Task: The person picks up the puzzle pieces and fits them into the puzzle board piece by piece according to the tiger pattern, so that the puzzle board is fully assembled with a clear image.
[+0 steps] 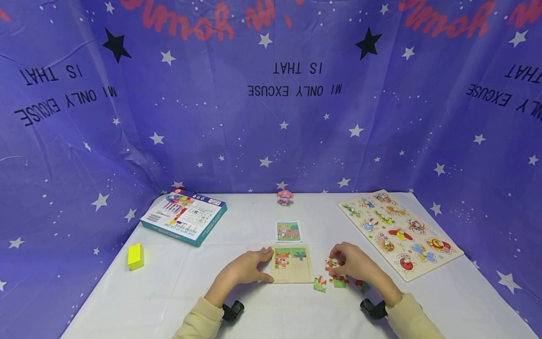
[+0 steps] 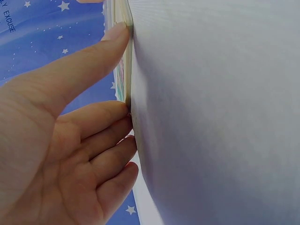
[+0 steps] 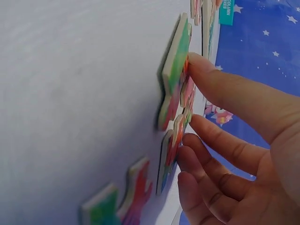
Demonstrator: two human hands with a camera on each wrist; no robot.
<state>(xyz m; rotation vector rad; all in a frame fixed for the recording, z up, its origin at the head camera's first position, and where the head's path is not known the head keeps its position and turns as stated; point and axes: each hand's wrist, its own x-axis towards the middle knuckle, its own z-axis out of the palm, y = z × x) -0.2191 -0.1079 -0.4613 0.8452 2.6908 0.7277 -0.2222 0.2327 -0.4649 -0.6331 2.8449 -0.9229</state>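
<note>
In the head view, my left hand (image 1: pixel 247 267) rests at the left side of a square wooden puzzle tray (image 1: pixel 293 278). The left wrist view shows its thumb on the tray's rim (image 2: pixel 129 61) and its fingertips against the edge. Inside the tray, joined tiger puzzle pieces (image 1: pixel 282 259) fill the upper left, and a green-blue piece (image 1: pixel 299 254) lies at the upper right. My right hand (image 1: pixel 353 262) reaches over loose jigsaw pieces (image 1: pixel 338 282) right of the tray. Its thumb and index fingertips touch pieces (image 3: pixel 176 61), spread apart; no piece is lifted.
A picture card (image 1: pixel 288 231) lies behind the tray, with a small pink figurine (image 1: pixel 285 197) farther back. At the left are a boxed toy set (image 1: pixel 184 216) and a yellow block (image 1: pixel 135 256). A wooden insect puzzle board (image 1: pixel 400 233) lies at the right. A star-patterned curtain (image 1: pixel 271 117) hangs behind.
</note>
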